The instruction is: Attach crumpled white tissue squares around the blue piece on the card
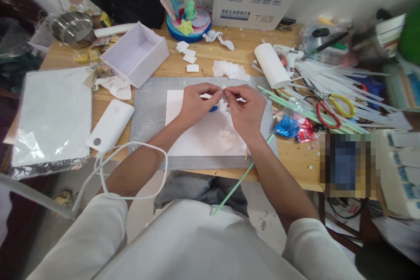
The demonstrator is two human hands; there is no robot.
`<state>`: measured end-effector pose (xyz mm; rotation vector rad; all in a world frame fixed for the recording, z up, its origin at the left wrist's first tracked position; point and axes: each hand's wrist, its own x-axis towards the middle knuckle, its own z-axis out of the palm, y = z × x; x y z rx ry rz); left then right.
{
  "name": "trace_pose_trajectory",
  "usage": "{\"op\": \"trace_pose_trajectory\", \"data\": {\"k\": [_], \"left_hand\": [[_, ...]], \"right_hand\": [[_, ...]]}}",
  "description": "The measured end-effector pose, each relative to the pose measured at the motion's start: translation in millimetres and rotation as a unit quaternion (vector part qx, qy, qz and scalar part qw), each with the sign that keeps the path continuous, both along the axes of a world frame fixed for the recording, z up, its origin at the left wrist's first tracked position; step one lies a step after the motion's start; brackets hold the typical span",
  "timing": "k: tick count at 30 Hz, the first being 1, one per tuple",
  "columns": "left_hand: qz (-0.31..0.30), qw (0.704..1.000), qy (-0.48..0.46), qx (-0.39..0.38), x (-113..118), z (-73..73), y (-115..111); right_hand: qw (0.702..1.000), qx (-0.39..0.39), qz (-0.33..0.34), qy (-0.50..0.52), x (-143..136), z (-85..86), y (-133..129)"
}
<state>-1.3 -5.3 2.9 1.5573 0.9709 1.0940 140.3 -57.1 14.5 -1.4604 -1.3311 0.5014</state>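
Across the wooden table (292, 168): a gray cutting mat (151, 118) lies midway along the near edge, close to it.

On the mat: a white sheet of paper (197, 135), its near edge set back from the mat's near edge.

Lavender open box (149, 52): tilted toward the viewer's side, by the mat's far left corner.

Forearms: both come in over the table's near edge, slanting toward each other, the left from the near left, the right from the near right.

Left hand (197, 103): above the far edge of the paper, back turned up, thumb and forefinger stretched rightward, a gap framed between them; the other fingers are mostly hidden.

Right hand (247, 109): above the paper's far right corner, back up, wrist bent so that thumb and forefinger point leftward and away.

Grip: on each hand thumb and forefinger are pressed together at the tips, and the two pinches meet nearly tip to tip.

White power bank (111, 124): just beside the mat's left edge, near the left forearm.

Cream wad (229, 138): on the paper toward its near right corner, beside the right wrist.

Blue piece (213, 108): under the left thumb, partly hidden.

Pale scrap (224, 86): clamped between the fingertips over the paper's far edge, right of its middle; too small to identify.
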Motion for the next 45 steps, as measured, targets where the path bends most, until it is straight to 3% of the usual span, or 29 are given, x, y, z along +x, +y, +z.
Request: {"op": "trace_pose_trajectory", "data": {"k": [12,26,40,45], "left_hand": [[0.007,1.0,-0.002,0.007,1,-2.6,1],[0.006,1.0,-0.029,-0.005,2,-3.9,1],[0.025,0.998,0.029,0.043,3,-5.5,1],[0.021,0.991,0.068,0.114,2,-4.2,-1]], "right_hand": [[0.997,-0.018,-0.001,0.076,4,-8.3,6],[1.0,-0.008,-0.011,0.019,-2,5.8,-1],[0.999,-0.03,-0.013,0.018,2,-1.5,2],[0.997,-0.049,-0.002,0.066,4,-3.6,5]]}}
